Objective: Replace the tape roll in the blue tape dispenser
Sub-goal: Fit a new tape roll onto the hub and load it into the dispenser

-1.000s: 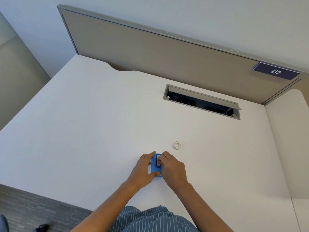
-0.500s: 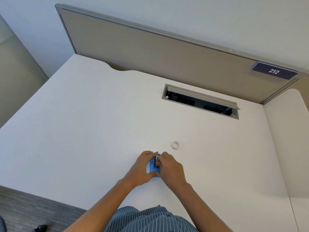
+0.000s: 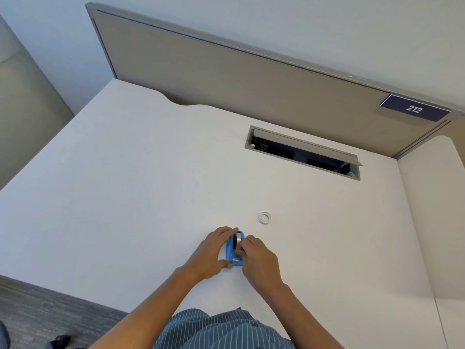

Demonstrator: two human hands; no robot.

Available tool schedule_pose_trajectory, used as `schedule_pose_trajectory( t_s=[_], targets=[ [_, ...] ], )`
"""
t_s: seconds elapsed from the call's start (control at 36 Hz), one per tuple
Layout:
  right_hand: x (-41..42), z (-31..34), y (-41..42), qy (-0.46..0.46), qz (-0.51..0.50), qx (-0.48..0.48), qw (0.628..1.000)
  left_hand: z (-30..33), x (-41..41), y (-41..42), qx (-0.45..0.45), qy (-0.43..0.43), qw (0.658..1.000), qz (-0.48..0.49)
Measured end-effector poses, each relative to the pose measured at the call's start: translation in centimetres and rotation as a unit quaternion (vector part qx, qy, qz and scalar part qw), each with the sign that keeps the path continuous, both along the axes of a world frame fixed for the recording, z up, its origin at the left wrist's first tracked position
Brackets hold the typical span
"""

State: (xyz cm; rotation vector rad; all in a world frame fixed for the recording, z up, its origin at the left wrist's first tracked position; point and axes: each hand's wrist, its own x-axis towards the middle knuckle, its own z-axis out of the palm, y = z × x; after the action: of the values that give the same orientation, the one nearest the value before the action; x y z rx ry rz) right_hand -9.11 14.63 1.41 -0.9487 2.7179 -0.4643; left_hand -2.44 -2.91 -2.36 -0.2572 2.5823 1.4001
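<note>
I see the blue tape dispenser (image 3: 233, 251) lying on the worktop (image 3: 125, 197), long axis running away from me, left hand (image 3: 210, 253) cupping its flank, right hand (image 3: 259, 258) pinching at its roll (image 3: 236, 240).

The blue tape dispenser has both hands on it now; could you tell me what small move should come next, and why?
Probably draw the tape end toward the cutter. A roll already sits in the blue tape dispenser, the left hand steadies it, the right hand pinches at the roll, and the small white ring lies aside.
</note>
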Motion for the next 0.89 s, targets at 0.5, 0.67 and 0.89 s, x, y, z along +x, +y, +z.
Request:
schedule_pose_trajectory(
  t_s=[0.5,0.67,0.89],
  targets=[
    [2.2,-1.2,2.1,0.056,0.009,-0.08,0.995,-0.5,0.2,-0.3,-0.026,0.018,0.999,-0.016],
    [2.5,-0.8,2.5,0.068,0.012,-0.111,0.991,-0.7,0.2,-0.3,-0.035,0.015,0.999,-0.012],
    [3.0,-0.6,2.7,0.072,0.013,-0.128,0.989,-0.5,0.3,-0.3,-0.039,0.018,0.999,-0.013]
  ],
)
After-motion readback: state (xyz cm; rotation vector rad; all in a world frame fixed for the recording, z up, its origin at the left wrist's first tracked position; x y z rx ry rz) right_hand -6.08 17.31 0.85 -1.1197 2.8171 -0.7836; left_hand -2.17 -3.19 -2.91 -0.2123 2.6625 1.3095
